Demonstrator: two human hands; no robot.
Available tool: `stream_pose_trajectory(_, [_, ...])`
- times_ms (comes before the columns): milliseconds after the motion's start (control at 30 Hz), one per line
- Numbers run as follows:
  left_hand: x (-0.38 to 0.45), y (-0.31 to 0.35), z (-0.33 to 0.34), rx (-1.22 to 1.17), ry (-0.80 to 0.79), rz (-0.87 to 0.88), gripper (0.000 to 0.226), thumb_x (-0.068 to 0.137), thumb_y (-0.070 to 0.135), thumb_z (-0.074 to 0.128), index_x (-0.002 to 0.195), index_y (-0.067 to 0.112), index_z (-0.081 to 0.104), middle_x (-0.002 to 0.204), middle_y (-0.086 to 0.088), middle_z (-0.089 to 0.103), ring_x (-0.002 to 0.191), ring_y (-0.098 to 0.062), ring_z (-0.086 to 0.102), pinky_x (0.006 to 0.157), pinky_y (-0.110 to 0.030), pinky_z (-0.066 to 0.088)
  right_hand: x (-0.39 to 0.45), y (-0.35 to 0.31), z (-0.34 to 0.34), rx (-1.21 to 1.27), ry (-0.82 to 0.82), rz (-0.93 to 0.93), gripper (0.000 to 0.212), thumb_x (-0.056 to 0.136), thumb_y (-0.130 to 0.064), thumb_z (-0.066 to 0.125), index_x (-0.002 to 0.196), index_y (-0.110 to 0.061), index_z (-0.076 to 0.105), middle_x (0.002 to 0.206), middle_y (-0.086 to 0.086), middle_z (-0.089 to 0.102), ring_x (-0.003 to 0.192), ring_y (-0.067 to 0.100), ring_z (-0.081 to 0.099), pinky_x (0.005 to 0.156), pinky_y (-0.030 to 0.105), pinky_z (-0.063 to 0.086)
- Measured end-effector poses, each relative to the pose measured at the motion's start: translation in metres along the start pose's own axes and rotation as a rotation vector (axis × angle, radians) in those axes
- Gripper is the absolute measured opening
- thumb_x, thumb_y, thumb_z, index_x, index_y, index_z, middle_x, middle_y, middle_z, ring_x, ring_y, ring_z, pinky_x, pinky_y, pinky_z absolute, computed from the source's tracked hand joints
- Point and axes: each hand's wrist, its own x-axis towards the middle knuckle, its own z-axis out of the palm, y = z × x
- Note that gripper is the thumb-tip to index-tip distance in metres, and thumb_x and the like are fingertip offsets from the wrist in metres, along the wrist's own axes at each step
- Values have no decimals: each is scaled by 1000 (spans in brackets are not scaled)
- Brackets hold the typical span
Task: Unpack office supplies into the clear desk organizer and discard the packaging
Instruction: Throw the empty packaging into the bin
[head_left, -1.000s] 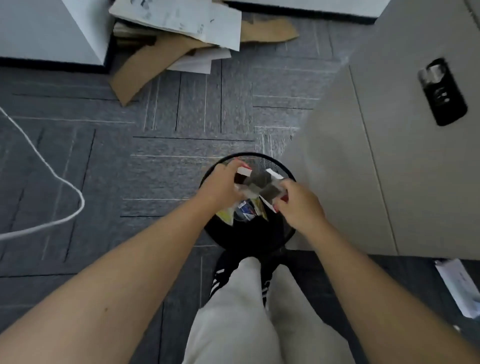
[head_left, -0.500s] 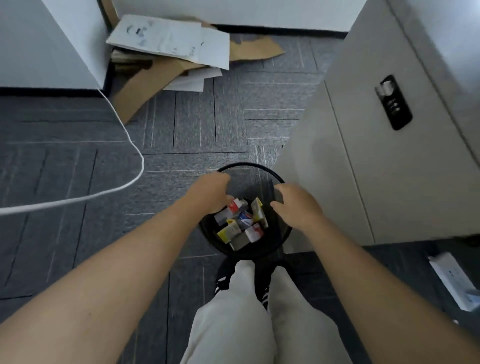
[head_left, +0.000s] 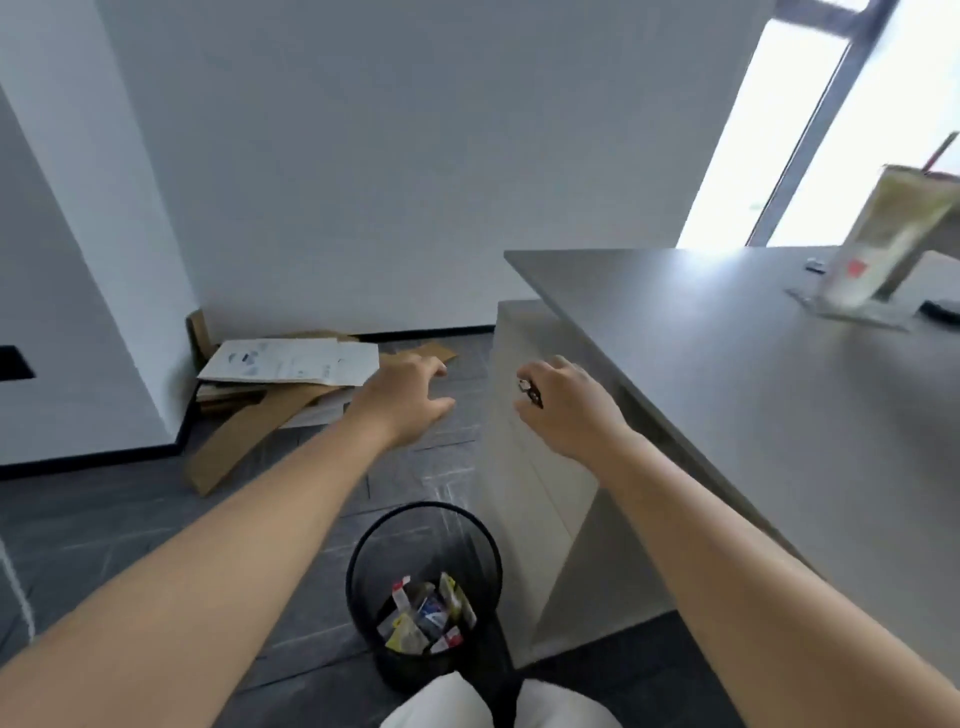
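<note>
You are holding both hands, left (head_left: 410, 397) and right (head_left: 563, 408), empty with fingers loosely spread, above the mesh wastebasket (head_left: 423, 558) holding discarded packaging (head_left: 426, 616) at six o'clock.

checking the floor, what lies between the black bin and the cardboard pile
Head view: only bare grey carpet between the black bin and cardboard pile.

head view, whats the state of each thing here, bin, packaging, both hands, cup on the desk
wire bin: upright on the floor, partly filled
packaging: inside the bin, loose pile
left hand: open, holds nothing
right hand: fingers loosely curled, empty; the dark thing beside it is unclear
cup: upright on the desk, straw in it
</note>
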Motion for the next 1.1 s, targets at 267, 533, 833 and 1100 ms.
stream_pose_trajectory(267, [5,134,-6,-29,20,264,46,88,26,53,128,8,44,136,-12,46,122,-26,45,98,-32,36,-81,71,-99,-128,182,179,41,90,-25,47,129,-13,43,137,8,44,124,27,43,97,35,39])
stream_pose_trajectory(533, [26,250,67,-29,-129,444,47,87,29,54,129,11,43,138,-10,44,125,-26,44,102,-31,35,-157,192,-132,-172,244,594,42,88,-24,48,127,-10,43,135,11,44,123,29,42,101,35,35])
stream_pose_trajectory(833, [73,352,137,-55,-269,560,52,85,32,57,131,14,41,141,-8,41,126,-26,43,102,-31,35,-167,273,-138,-224,206,715,45,88,-30,46,129,-11,38,136,10,40,128,26,35,107,35,24])
stream_pose_trajectory(1100, [122,423,184,-92,-278,687,67,82,32,61,138,15,29,146,-10,32,132,-27,35,107,-35,32,-168,332,-148,-196,243,814,46,88,-30,47,129,-9,38,137,13,41,128,27,37,106,35,27])
